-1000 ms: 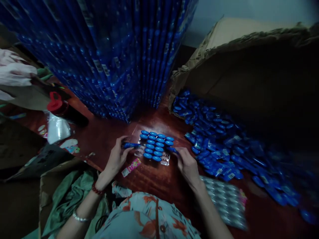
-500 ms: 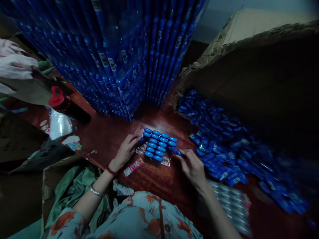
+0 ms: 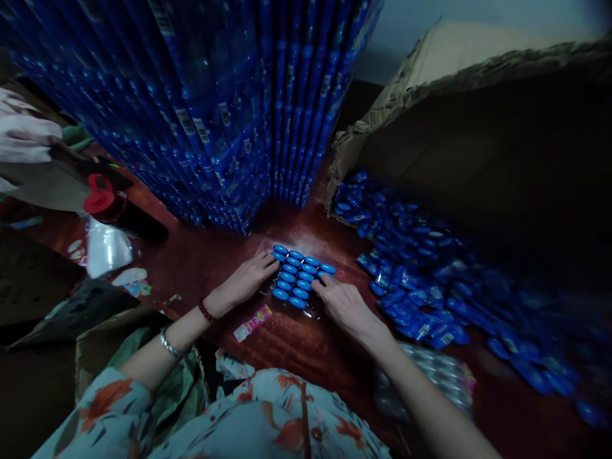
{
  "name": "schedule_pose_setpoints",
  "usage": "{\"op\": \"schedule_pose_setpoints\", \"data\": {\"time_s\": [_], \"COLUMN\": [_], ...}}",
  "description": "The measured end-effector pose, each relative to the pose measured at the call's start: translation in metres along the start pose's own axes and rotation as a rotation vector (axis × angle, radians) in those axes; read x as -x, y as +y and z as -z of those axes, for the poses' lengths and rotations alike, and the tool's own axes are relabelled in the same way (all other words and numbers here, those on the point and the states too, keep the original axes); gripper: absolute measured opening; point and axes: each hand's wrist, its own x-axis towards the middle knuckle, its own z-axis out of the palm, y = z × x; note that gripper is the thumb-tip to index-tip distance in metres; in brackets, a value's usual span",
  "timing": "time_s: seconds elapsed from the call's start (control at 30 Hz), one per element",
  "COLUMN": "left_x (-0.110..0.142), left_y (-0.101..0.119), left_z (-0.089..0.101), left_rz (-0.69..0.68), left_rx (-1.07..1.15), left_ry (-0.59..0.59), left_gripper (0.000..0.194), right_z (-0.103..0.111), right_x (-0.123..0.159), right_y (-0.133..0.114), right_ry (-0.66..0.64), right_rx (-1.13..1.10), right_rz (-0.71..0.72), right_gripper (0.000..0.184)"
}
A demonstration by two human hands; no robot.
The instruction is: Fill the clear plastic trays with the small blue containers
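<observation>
Dim light falls on a reddish-brown tabletop (image 3: 191, 268) seen from above. At the far left and centre rises a tall stack of shiny blue packs (image 3: 215, 134), some with barcode labels. On the right, an open cardboard box (image 3: 377, 121) lies with its torn edge showing, and a heap of loose blue packets (image 3: 421, 287) spreads out of it toward the near right. Glossy blue ovals (image 3: 287, 277) lie in close rows at the centre, over clear plastic (image 3: 313, 313). The person's left hand (image 3: 243, 278) touches the left side of the rows, fingertips bent against the far-left ovals; the right hand (image 3: 347, 306) is at their right side, fingers curled down. Whether either hand grips a piece, I cannot tell. Just nearer than the rows lies a pink printed strip (image 3: 253, 324). A silvery moulded sheet (image 3: 430, 376) sits near right, partly behind the right forearm. A dark bottle (image 3: 141, 220) with a red lid (image 3: 100, 203) leans at the left.
</observation>
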Motion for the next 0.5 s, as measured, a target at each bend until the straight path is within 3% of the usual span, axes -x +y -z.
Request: {"op": "schedule_pose_setpoints", "data": {"time_s": [0.1, 0.2, 0.33, 0.43, 0.5], "left_x": [-0.004, -0.005, -0.007, -0.003, 0.003], "left_y": [-0.002, -0.003, 0.000, 0.002, 0.001], "left_z": [0.004, 0.008, 0.017, 0.015, 0.006], "left_rz": [-0.026, -0.045, -0.042, 0.000, 0.020], "left_rx": [0.005, 0.050, 0.083, 0.040, 0.011], "left_ry": [-0.038, -0.057, -0.093, -0.074, -0.028], "left_gripper": [0.029, 0.028, 0.025, 0.027, 0.029], "right_z": [-0.011, -0.026, -0.042, -0.051, -0.057], "right_x": [0.005, 0.018, 0.025, 0.017, 0.008], "right_y": [0.000, 0.010, 0.048, 0.080, 0.090], "right_ry": [0.086, 0.298, 0.565, 0.516, 0.457], "right_rx": [-0.007, -0.104, -0.172, -0.013, 0.057], "right_rz": [-0.022, -0.058, -0.297, -0.472, -0.496], "right_gripper": [0.025, 0.031, 0.033, 0.037, 0.043]}}
